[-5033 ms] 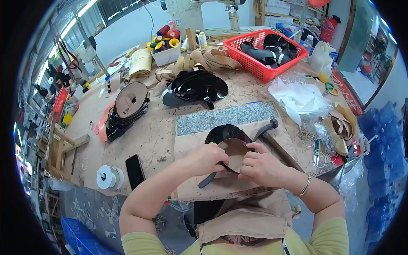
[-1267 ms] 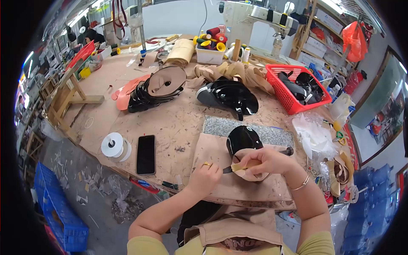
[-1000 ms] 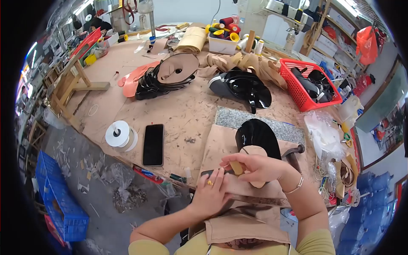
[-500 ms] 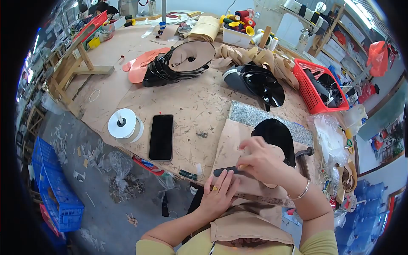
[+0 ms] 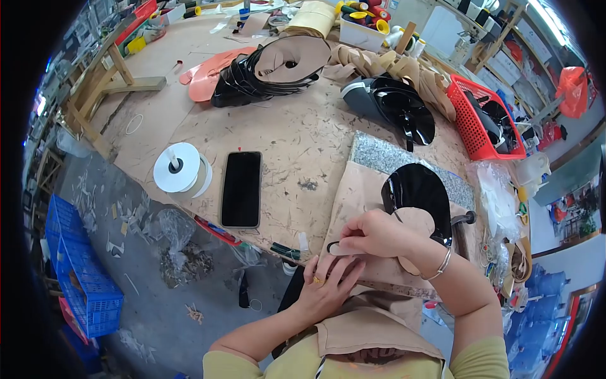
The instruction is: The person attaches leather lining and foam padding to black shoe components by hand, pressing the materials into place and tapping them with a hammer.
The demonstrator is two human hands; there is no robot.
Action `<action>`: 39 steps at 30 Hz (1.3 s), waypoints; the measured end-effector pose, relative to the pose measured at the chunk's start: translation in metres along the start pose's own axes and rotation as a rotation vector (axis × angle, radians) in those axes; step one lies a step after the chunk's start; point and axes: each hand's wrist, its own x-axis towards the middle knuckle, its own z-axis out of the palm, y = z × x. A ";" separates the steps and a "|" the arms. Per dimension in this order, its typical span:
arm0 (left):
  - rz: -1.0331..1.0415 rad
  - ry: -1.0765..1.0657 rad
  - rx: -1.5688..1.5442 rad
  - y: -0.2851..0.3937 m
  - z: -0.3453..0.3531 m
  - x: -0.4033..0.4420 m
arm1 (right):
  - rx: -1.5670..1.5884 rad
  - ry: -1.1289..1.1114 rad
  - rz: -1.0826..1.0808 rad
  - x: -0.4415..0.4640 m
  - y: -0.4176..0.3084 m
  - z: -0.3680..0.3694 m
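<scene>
My right hand [image 5: 366, 235] is closed at the front of the board, its fingertips pinching a small pale piece [image 5: 343, 250] over the end of a dark strap. My left hand [image 5: 328, 284] lies by the table's front edge, fingers spread, its fingertips close to that strap. Beside my right wrist rests a glossy black leather piece [image 5: 416, 186] with a round beige part [image 5: 416, 222] on it. The hammer [image 5: 466, 218] lies at its right, partly hidden by my forearm. The gray stone slab [image 5: 379, 151] is behind the board.
A phone [image 5: 241, 189] and a white spool [image 5: 178, 168] are at the left front. Farther back lie stacked black pieces [image 5: 271, 69] and another glossy black piece [image 5: 398, 107]. A red basket [image 5: 464, 123] stands at the right, a wooden frame [image 5: 113, 82] at the left.
The view has shifted, so the table things appear higher. My right hand has come down to the strap's end, its raised fingers now closed. My left hand remains at the table's front edge.
</scene>
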 end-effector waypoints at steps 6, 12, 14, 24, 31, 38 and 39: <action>0.026 0.023 -0.085 -0.006 0.000 -0.002 | -0.125 -0.026 0.054 0.005 -0.005 0.004; 0.081 0.067 -0.250 -0.018 -0.002 -0.013 | -0.204 -0.028 0.044 0.007 -0.005 0.004; 0.090 0.053 -0.244 -0.020 -0.002 -0.016 | -0.216 -0.029 0.035 0.007 -0.004 0.005; 0.092 0.057 -0.227 -0.020 0.000 -0.017 | -0.260 -0.026 0.018 0.010 -0.001 0.007; 0.057 0.068 -0.168 -0.017 -0.009 -0.011 | -0.277 -0.028 0.004 0.009 -0.002 0.007; 0.142 0.053 0.052 -0.018 -0.009 -0.002 | -0.229 -0.020 -0.022 0.006 0.001 0.008; 0.127 0.049 0.133 -0.016 -0.008 -0.003 | -0.200 -0.023 -0.053 0.003 0.002 0.006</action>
